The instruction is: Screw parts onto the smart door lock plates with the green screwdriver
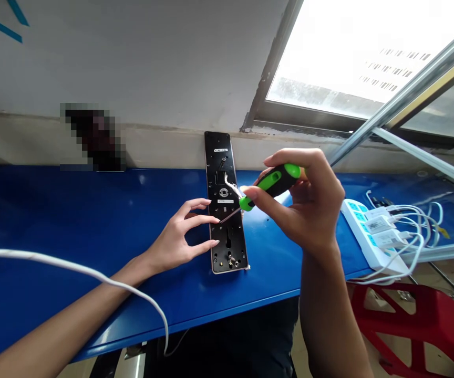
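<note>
A long black door-lock panel (pixel 219 231) lies on the blue table with its far end by the wall. It has white labels, screw holes, a silver square-holed hub and a white cable (pixel 231 187). My right hand (pixel 309 202) is closed around a green and black screwdriver (pixel 271 185). The screwdriver's thin shaft slants down to the left, its tip at the panel's middle. My left hand (pixel 182 233) has its fingers spread at the panel's left edge, one fingertip by the screwdriver tip. Whether a screw sits under that tip I cannot tell.
A white power strip (pixel 355 220) with plugged chargers and tangled white cables stands at the table's right. A white cable (pixel 93 272) crosses over my left forearm. A red stool (pixel 420 320) is below right. Metal bars (pixel 427 160) frame the right side by the window.
</note>
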Available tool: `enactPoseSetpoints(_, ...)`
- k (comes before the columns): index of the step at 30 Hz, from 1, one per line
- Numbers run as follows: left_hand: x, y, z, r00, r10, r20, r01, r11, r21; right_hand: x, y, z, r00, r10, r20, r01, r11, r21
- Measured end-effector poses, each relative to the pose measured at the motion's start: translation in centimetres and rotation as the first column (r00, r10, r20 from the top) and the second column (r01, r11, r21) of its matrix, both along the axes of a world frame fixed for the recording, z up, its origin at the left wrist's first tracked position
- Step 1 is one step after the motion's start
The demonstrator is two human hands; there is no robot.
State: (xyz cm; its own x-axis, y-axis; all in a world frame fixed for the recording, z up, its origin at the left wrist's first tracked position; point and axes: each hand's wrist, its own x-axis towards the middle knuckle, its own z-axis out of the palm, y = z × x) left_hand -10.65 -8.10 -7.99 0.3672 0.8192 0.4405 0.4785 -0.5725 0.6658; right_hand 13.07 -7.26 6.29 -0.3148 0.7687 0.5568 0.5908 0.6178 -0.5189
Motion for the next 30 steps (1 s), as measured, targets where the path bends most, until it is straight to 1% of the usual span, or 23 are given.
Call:
enactPoseSetpoints(2,0.0,-0.1,-0.1,1.0,0.005,0.021,-0.005,1.0,-0.001,-0.3,-0.2,0.0,0.996,0.001,0.091,0.003,0.999,-0.04)
enactPoseSetpoints(5,0.1,-0.2,-0.3,0.999,-0.006,0.051,0.006,1.0,0.001,-0.6,-0.2,-0.1,0.99,0.014,0.143,-0.004,0.997,-0.074)
enactPoseSetpoints(7,0.2,-0.3,-0.3,0.998,-0.013,0.057,0.013,1.0,0.0,-0.8,-0.1,-0.4,0.994,0.023,0.108,-0.017,0.998,-0.061)
enactPoseSetpoints(10,0.2,-0.3,-0.2,0.999,-0.011,0.051,0.011,1.0,0.0,-1.1,-0.1,-1.0,0.999,0.027,-0.042,-0.024,0.998,0.066)
enactPoseSetpoints(11,0.2,-0.3,-0.2,0.999,-0.01,0.049,0.01,1.0,0.004,-1.2,-0.2,-1.1,0.998,0.024,-0.063,-0.018,0.996,0.086)
enactPoseSetpoints(15,0.2,-0.2,-0.1,0.999,-0.008,0.049,0.006,1.0,0.025,-1.6,-0.7,-1.0,0.999,-0.011,0.046,0.011,1.0,-0.002)
enactPoseSetpoints(16,0.2,-0.2,-0.1,0.999,-0.006,0.05,0.004,1.0,0.029,-1.7,-0.8,-0.9,0.999,-0.02,0.044,0.019,1.0,0.004)
enactPoseSetpoints(19,0.3,-0.1,-0.2,0.999,-0.005,0.05,0.003,0.999,0.037,-1.9,-0.8,-1.1,0.999,-0.021,-0.039,0.024,0.996,0.083)
enactPoseSetpoints(23,0.3,-0.1,-0.4,0.999,-0.008,0.05,0.006,0.998,0.055,-1.8,-0.5,-1.8,1.0,-0.015,0.003,0.014,0.995,0.095)
enactPoseSetpoints(24,0.3,-0.1,-0.4,0.999,-0.006,0.05,0.003,0.998,0.061,-1.8,-0.3,-2.0,1.0,-0.02,-0.002,0.02,0.99,0.14)
enactPoseSetpoints(27,0.2,-0.1,-0.4,0.999,-0.001,0.043,-0.002,0.997,0.073,-2.0,-0.1,-2.6,0.998,0.018,-0.052,0.0,0.945,0.327)
enactPoseSetpoints(28,0.2,-0.1,-0.4,0.999,-0.002,0.04,-0.001,0.997,0.075,-2.1,-0.1,-2.7,0.998,0.028,-0.053,-0.007,0.933,0.361)
enactPoseSetpoints(30,0.2,-0.1,-0.3,0.999,-0.004,0.037,0.001,0.997,0.074,-2.2,-0.1,-2.6,0.999,0.031,-0.027,-0.019,0.923,0.383)
